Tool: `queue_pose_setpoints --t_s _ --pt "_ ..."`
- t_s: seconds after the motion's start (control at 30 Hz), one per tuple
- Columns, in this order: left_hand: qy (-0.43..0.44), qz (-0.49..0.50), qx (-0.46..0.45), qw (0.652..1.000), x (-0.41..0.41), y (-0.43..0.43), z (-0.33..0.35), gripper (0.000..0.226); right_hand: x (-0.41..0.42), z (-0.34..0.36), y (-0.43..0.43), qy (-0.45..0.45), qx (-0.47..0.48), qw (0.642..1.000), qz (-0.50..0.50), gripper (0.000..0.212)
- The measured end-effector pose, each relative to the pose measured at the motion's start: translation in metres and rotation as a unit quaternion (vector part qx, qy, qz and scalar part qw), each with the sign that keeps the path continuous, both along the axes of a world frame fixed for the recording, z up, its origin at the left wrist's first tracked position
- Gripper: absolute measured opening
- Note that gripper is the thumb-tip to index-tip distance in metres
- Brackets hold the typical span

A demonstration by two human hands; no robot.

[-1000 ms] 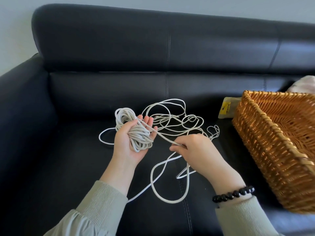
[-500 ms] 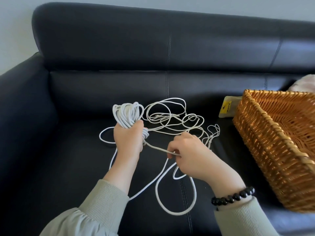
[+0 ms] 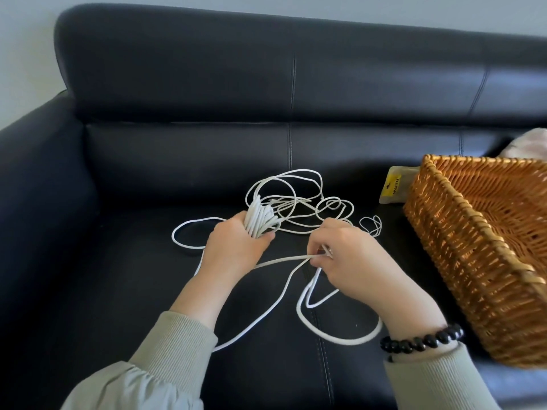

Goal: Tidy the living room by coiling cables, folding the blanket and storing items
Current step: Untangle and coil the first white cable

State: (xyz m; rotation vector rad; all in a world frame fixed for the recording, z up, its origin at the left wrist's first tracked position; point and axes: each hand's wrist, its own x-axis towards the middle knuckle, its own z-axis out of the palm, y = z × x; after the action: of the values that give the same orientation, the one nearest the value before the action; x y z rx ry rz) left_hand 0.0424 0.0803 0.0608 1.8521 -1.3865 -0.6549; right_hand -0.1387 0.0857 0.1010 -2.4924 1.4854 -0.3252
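Note:
A long white cable point(image 3: 299, 202) lies in loose tangled loops on the seat of a black leather sofa point(image 3: 183, 84). My left hand point(image 3: 233, 250) grips a coiled bundle of that cable point(image 3: 260, 221), back of the hand toward me, the coil sticking out above the fist. My right hand point(image 3: 352, 261) pinches a loose strand that runs taut from the left hand. More slack cable loops below and between my wrists.
A woven wicker basket point(image 3: 461, 261) stands on the seat at the right, close to my right hand. A small yellow and clear packet point(image 3: 395, 189) lies behind its near corner. Pale fabric point(image 3: 529, 146) shows at the far right edge.
My left hand has rolled from palm-up to back-up, wrapping another turn onto the coil. My right hand has stayed pinching the strand and fed it leftward; the loose loop below it shifted.

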Motion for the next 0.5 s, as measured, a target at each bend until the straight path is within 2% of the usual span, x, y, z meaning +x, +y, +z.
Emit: queue_pose_setpoints --t_s 0.07,0.2,0.37,0.5 --pt "0.02 -0.022 0.036 0.999 0.0007 0.0012 0.001 0.026 -0.0022 0.0017 -0.0007 -0.001 -0.011 1.0 -0.025 0.008" --pt "0.005 -0.089 0.09 0.992 -0.0012 0.0032 0.0012 0.036 -0.0035 0.0008 -0.0034 -0.031 -0.066 0.996 -0.055 0.018" --pt "0.052 -0.193 0.14 0.97 -0.0001 0.0061 0.0008 0.073 -0.0059 -0.0014 -0.0058 -0.058 -0.073 0.994 -0.057 0.02" --pt "0.032 -0.244 0.146 0.958 0.0001 0.0035 -0.0019 0.076 -0.0074 -0.0028 -0.0065 -0.072 -0.081 0.993 -0.05 0.019"
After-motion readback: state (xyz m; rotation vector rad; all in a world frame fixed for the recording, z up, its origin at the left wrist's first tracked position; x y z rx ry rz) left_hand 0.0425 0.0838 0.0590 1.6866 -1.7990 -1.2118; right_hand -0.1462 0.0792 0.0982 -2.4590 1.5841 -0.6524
